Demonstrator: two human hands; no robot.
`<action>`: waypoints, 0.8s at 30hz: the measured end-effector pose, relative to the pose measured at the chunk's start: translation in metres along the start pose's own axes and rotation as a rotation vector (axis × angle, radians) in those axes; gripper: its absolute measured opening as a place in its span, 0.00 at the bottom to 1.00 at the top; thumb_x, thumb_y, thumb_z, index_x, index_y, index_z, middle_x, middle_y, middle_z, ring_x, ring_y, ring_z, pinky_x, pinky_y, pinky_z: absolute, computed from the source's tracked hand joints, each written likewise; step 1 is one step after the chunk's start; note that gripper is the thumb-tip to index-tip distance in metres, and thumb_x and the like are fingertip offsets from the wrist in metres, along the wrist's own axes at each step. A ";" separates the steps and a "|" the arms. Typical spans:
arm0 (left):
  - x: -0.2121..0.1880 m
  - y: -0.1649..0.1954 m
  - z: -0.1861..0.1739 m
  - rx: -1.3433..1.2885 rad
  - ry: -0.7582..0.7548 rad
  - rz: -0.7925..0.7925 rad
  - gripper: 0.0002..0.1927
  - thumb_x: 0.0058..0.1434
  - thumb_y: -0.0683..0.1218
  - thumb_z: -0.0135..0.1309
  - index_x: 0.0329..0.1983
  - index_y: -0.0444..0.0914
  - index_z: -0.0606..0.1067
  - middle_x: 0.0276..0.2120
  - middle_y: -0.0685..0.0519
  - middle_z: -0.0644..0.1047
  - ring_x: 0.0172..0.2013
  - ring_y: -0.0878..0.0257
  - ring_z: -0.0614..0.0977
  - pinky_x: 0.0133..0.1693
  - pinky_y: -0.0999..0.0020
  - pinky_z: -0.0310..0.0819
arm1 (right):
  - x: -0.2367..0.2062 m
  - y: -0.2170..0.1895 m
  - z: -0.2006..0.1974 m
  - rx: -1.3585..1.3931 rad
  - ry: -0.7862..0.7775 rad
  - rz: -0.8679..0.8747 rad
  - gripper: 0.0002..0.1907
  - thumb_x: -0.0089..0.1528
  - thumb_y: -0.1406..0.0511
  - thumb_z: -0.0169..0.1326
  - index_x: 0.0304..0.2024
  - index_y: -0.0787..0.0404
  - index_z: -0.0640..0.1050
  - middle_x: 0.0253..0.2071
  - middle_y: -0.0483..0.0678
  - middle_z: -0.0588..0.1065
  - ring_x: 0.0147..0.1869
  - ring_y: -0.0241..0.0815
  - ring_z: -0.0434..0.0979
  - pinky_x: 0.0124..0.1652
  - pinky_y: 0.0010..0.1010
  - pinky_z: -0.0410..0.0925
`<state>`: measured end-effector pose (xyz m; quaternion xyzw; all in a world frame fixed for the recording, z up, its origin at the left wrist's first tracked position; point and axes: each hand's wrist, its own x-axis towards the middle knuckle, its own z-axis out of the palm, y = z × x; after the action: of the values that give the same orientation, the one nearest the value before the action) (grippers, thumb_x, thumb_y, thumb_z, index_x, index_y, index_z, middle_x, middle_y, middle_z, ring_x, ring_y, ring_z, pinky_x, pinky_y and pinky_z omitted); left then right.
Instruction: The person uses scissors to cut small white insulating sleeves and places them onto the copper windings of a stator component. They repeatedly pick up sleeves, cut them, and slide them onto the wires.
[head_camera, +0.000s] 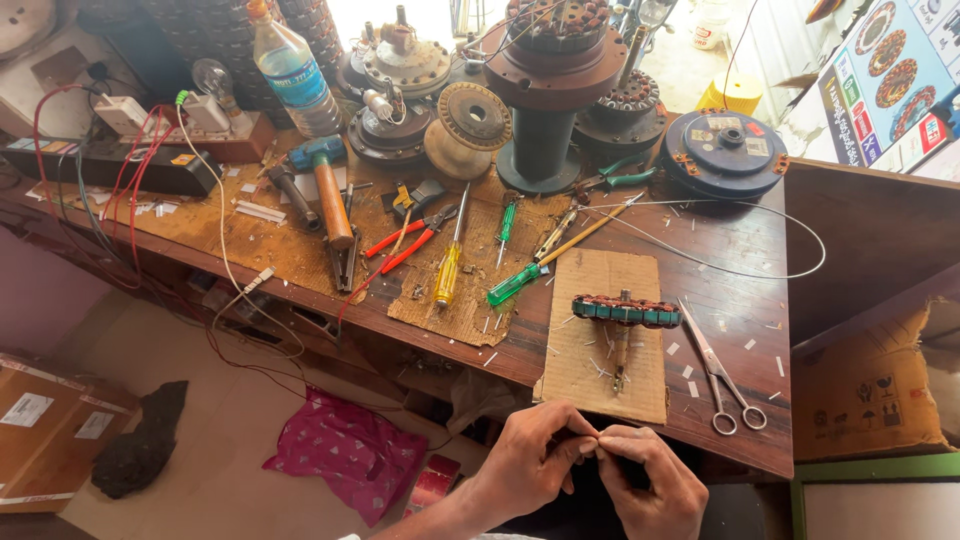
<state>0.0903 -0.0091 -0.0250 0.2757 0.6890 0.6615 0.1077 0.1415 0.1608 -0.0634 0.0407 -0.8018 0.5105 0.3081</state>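
Both hands are seen low in the head view, just off the near edge of the wooden workbench (750, 250). The left hand (530, 460) and the right hand (645, 480) are brought together, fingertips meeting in front of the body. The thumb and forefinger of each are pressed together in a pinch at the point where the hands touch; something very small and pale seems to be held there, but what it is cannot be told — it is too small and largely covered by the fingers.

Just beyond the hands, a flat piece of cardboard (610, 375) is laid on the bench, and on it a wound stator (626, 310) with copper coils is set on its edge, its shaft pointing towards the hands. Short white slips (690, 372) are scattered about the cardboard. A pair of steel scissors (722, 375) is placed just to the right of the cardboard, handles nearest the bench edge.

Further back, a green-handled screwdriver (515, 284), a yellow-handled screwdriver (446, 272), red-handled pliers (405, 245) and a hammer (328, 190) are spread across the bench — all well apart from the hands. A plastic water bottle (293, 72) is stood at the rear among other motor parts. A pink cloth (350, 450) is seen on the floor below.
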 end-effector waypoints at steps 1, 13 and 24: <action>0.000 0.000 -0.002 0.042 0.004 0.044 0.03 0.67 0.36 0.57 0.41 0.31 0.75 0.33 0.48 0.77 0.25 0.64 0.81 0.24 0.71 0.77 | 0.000 0.001 0.001 0.061 -0.005 0.065 0.10 0.53 0.76 0.63 0.36 0.66 0.80 0.36 0.50 0.83 0.41 0.37 0.86 0.42 0.26 0.78; 0.016 -0.014 -0.014 0.522 0.027 0.490 0.09 0.62 0.33 0.58 0.42 0.34 0.71 0.35 0.47 0.75 0.36 0.48 0.81 0.38 0.59 0.76 | 0.000 0.019 0.025 0.245 0.030 0.514 0.07 0.63 0.73 0.55 0.42 0.71 0.80 0.32 0.53 0.82 0.36 0.39 0.83 0.39 0.28 0.78; 0.023 0.024 -0.047 0.470 -0.142 0.313 0.07 0.65 0.44 0.60 0.43 0.37 0.76 0.33 0.49 0.80 0.35 0.53 0.85 0.36 0.63 0.78 | -0.009 0.030 0.031 0.568 -0.031 0.494 0.10 0.58 0.73 0.61 0.42 0.71 0.79 0.34 0.56 0.83 0.38 0.41 0.87 0.40 0.30 0.80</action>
<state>0.0531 -0.0376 0.0081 0.4418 0.7632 0.4713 -0.0147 0.1229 0.1464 -0.1011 -0.0621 -0.6184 0.7708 0.1399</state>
